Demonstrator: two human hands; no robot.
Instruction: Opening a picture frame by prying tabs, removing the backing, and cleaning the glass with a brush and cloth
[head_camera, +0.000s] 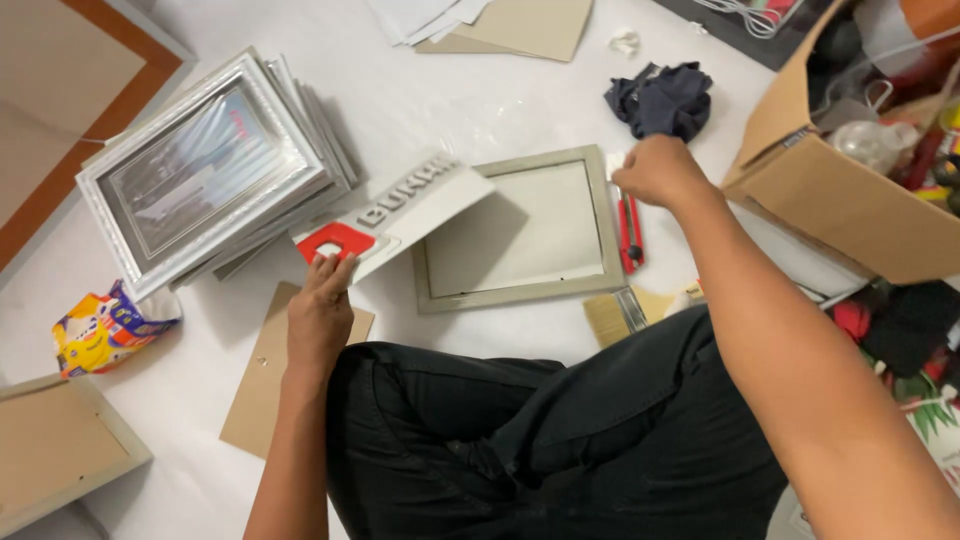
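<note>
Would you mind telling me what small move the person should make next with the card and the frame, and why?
Probably lay the printed card flat into the open frame. The left hand holds the card tilted up by its near edge, partly over the frame's left side, and the frame's recess looks bare. The right hand rests closed at the frame's right edge, by the red cutter.

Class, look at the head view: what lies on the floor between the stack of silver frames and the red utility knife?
A grey picture frame lies between the stack of silver frames and red utility knife, a printed card overlapping it.
</note>
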